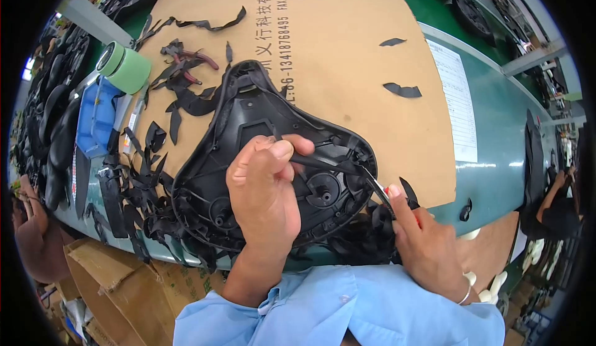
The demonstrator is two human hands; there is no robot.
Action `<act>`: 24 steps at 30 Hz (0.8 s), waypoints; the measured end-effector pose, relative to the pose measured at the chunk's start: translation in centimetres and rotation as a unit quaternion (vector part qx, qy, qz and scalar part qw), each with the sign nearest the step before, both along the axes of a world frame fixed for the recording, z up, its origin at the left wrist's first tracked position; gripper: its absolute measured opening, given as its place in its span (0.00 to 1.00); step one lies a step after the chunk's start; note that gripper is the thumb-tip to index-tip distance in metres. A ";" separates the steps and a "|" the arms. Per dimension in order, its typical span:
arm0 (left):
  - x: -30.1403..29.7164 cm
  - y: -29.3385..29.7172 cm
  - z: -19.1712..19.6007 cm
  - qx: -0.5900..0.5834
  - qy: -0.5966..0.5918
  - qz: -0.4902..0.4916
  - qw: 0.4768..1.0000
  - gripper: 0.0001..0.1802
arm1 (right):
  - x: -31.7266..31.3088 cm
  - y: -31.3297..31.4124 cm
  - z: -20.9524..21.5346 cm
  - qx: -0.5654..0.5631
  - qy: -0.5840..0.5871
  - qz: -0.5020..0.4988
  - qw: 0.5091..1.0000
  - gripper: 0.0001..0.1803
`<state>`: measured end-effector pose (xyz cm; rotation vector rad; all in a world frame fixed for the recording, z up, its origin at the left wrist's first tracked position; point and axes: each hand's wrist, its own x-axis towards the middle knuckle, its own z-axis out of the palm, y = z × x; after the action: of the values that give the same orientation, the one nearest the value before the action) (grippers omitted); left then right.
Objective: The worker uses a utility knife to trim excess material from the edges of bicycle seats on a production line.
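A black plastic seat shell point(251, 113) lies with its hollow, ribbed underside up, its narrow end pointing away from me. Above its middle, my left hand point(266, 188) is closed, pinching a thin black strip point(332, 165) pulled taut toward the shell's right edge. My right hand point(425, 240) grips a red-handled cutting tool point(380, 191) with a narrow metal blade. The blade's tip meets the strip at the right rim of the shell. Fingers hide most of the handle, so whether it is a knife or scissors I cannot tell.
Cardboard point(397, 141) covers much of the green table point(496, 181). Black scraps point(146, 215) pile up left of the shell, near red-handled pliers point(189, 67). A blue tray point(96, 116) and a green cup point(127, 70) stand at the left. A printed sheet point(456, 104) lies at the right.
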<state>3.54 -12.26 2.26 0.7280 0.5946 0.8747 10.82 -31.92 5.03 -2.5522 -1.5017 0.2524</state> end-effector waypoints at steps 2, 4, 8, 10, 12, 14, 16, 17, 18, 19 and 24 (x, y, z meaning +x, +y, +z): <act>-1.0 0.6 -0.4 -0.068 -0.058 -0.134 0.987 0.12 | -0.7 0.4 -0.2 0.044 0.025 -0.047 0.998 0.38; -0.7 0.9 0.8 0.136 0.098 -0.182 0.969 0.10 | 0.4 1.6 -0.5 0.058 0.014 -0.039 0.997 0.36; 1.5 2.3 2.0 0.670 0.324 -0.122 0.657 0.04 | 3.7 4.5 -0.5 0.083 0.015 -0.001 0.996 0.32; 2.4 5.0 1.3 0.756 0.332 -0.137 0.547 0.06 | 4.3 5.6 -1.0 0.104 0.013 0.017 0.994 0.30; 3.8 7.6 0.8 0.828 0.326 -0.156 0.430 0.09 | 4.6 6.6 -1.5 0.112 -0.004 0.025 0.993 0.31; 5.3 9.5 0.7 0.714 0.353 -0.357 0.489 0.12 | 4.0 6.7 -2.6 0.102 -0.025 0.016 0.994 0.32; 5.5 9.7 0.9 0.688 0.333 -0.343 0.546 0.12 | 2.3 6.1 -2.7 0.087 -0.039 0.000 0.996 0.33; 5.5 10.0 1.5 0.502 0.296 -0.385 0.716 0.11 | 1.2 5.5 -2.0 0.049 -0.025 -0.021 0.998 0.34; 5.4 10.1 1.9 0.279 0.240 -0.403 0.838 0.11 | 0.2 5.1 -1.1 0.009 -0.010 -0.042 0.999 0.36; 5.5 10.6 1.9 0.218 0.206 -0.372 0.879 0.08 | -0.5 5.1 -0.2 -0.016 0.016 -0.079 0.997 0.33; 6.1 11.7 1.7 0.141 0.257 -0.371 0.881 0.06 | 2.8 7.3 -0.7 0.037 -0.043 -0.012 0.998 0.34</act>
<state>9.67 -0.53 4.01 1.3603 0.5869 0.0307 13.66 -24.58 4.33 -2.5499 -1.4799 0.0830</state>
